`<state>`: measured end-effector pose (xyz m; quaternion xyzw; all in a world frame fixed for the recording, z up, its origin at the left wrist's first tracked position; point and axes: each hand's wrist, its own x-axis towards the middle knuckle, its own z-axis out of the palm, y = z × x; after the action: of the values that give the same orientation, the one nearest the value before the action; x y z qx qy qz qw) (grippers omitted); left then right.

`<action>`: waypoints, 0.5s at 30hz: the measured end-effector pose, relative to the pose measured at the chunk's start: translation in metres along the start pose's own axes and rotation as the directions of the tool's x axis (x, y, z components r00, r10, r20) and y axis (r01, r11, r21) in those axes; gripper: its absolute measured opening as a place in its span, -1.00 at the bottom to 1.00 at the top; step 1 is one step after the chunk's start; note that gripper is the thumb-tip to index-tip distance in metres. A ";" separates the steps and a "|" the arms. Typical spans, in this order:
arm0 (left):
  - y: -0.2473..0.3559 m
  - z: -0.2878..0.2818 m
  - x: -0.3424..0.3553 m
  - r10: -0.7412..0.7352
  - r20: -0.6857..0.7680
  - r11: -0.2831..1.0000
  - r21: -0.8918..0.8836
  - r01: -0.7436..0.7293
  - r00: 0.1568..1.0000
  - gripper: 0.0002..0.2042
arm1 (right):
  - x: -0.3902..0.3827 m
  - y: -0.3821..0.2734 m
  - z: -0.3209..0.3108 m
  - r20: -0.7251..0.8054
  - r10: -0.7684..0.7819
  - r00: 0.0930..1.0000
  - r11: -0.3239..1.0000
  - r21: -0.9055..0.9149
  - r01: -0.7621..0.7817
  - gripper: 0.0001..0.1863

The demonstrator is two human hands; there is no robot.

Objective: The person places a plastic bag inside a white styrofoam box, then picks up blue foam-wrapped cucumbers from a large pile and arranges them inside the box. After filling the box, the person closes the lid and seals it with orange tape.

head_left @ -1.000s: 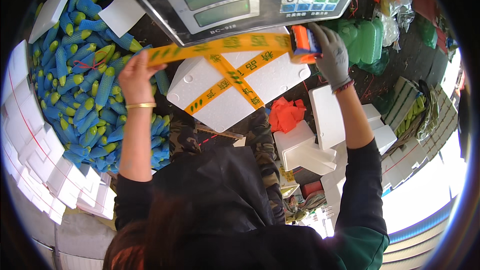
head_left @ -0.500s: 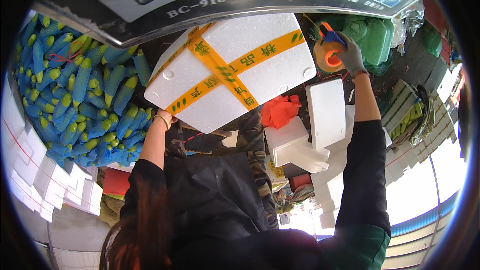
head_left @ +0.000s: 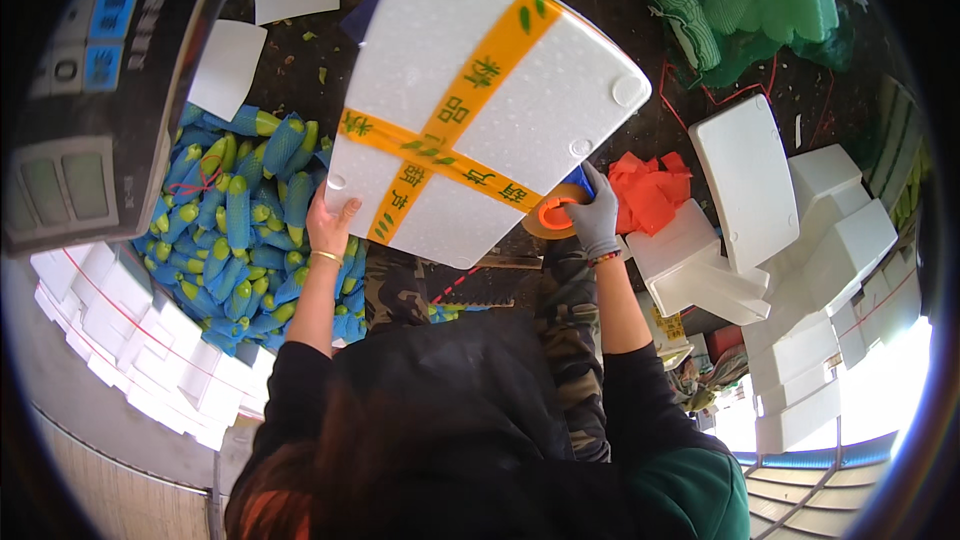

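Note:
A white foam box [head_left: 530, 110] is tilted in front of me, with yellow-orange printed tape [head_left: 465, 90] crossing on its face. My left hand [head_left: 330, 227] is bare and grips the box's lower left edge, thumb on the white face, the other fingers partly hidden. In a grey glove, my right hand [head_left: 598, 215] is closed around a tape dispenser [head_left: 550, 217] with an orange hub and blue part. It is at the box's lower right edge, where a tape strip ends; part of the dispenser is hidden behind the box.
A pile of green gourds in blue netting [head_left: 240, 230] lies at left, below a dark scale [head_left: 90, 110]. Green netting [head_left: 740, 0] lies far right. Nearer are red-orange sheets [head_left: 650, 190], a white foam lid [head_left: 745, 185] and stacked foam boxes [head_left: 840, 240].
My right hand has brought the dispenser inward and down to the box's edge. The box has turned and tilted up. My view has shifted, so the scale now stands at the left.

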<state>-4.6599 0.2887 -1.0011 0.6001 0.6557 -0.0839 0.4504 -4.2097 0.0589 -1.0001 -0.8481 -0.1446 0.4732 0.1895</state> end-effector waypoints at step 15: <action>0.326 -0.046 0.111 0.529 0.278 0.478 0.683 -0.552 0.802 0.08 | 0.206 -0.126 -0.211 0.372 -0.430 0.822 0.559 -0.605 0.567 -0.25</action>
<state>-4.3876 0.4843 -0.9103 0.9021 0.3347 -0.2034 0.1813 -3.9323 0.2191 -0.9949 -0.7315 -0.5620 0.3849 -0.0297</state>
